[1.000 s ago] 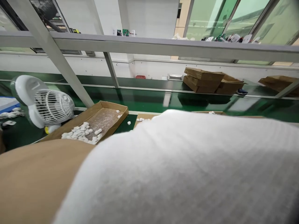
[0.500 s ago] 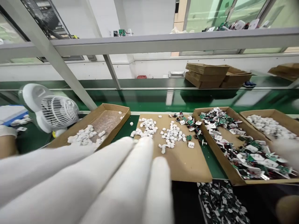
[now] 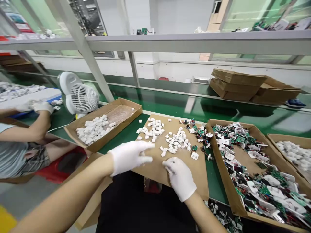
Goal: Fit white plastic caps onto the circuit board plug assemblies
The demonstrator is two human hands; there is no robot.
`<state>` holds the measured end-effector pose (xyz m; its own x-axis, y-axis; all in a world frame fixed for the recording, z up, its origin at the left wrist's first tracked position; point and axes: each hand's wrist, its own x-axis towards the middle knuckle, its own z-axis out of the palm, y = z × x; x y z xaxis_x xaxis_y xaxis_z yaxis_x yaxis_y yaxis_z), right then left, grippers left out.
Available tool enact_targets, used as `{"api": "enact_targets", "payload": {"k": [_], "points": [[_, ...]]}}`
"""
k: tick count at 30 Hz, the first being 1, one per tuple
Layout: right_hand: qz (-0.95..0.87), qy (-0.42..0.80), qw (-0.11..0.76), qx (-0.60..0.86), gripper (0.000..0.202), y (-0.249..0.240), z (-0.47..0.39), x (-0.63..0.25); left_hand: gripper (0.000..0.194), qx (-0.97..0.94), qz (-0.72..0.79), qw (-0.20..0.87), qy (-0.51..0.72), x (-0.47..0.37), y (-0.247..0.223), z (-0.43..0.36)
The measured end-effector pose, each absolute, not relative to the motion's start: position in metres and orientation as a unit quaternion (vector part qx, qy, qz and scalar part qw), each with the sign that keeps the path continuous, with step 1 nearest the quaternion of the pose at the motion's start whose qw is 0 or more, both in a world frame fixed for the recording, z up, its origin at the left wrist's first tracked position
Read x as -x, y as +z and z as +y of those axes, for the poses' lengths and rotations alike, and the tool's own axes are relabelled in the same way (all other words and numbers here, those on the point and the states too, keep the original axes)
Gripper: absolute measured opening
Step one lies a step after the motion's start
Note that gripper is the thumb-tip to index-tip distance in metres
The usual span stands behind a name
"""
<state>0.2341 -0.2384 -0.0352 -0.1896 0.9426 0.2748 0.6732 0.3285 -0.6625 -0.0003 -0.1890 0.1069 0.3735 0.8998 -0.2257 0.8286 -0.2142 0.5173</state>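
Where white caps (image 3: 95, 129) lie, cardboard tray (image 3: 126, 120).

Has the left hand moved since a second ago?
Yes. The left hand has dropped away from the lens, and now hovers over the cardboard sheet, short of the white parts.

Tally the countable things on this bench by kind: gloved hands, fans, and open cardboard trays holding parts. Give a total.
Gloved hands: 3, the left hand, the right hand and a co-worker's hand
Fans: 1
Open cardboard trays with parts: 3
Total: 7
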Motion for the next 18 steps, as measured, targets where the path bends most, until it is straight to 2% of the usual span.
{"api": "enact_targets", "payload": {"k": [1, 5, 6, 9, 11, 14, 18], "points": [[-0.738, 0.184, 0.336, 0.556, 0.030, -0.038, -0.238, -0.245, 0.060, -0.768, 0.564, 0.299, 0.047, -0.016, 0.091, -0.178], [-0.728, 0.150, 0.358, 0.565, 0.048, -0.053, -0.234, -0.284, 0.086, -0.732, 0.592, 0.315, 0.123, -0.061, 0.026, -0.156], [-0.731, 0.155, 0.372, 0.551, 0.048, -0.056, -0.233, -0.290, 0.084, -0.736, 0.583, 0.318, 0.129, -0.070, 0.014, -0.155], [-0.693, 0.191, 0.420, 0.555, 0.043, -0.061, -0.235, -0.300, 0.047, -0.752, 0.513, 0.359, 0.203, -0.094, -0.004, -0.153], [-0.620, 0.239, 0.456, 0.592, 0.043, -0.060, -0.238, -0.304, 0.030, -0.750, 0.490, 0.381, 0.229, -0.109, -0.005, -0.150], [-0.512, 0.292, 0.535, 0.605, 0.042, -0.058, -0.244, -0.310, 0.030, -0.741, 0.480, 0.385, 0.267, -0.124, 0.000, -0.149], [-0.460, 0.239, 0.603, 0.606, 0.043, -0.060, -0.247, -0.315, 0.032, -0.739, 0.463, 0.372, 0.318, -0.131, 0.006, -0.152]]}}
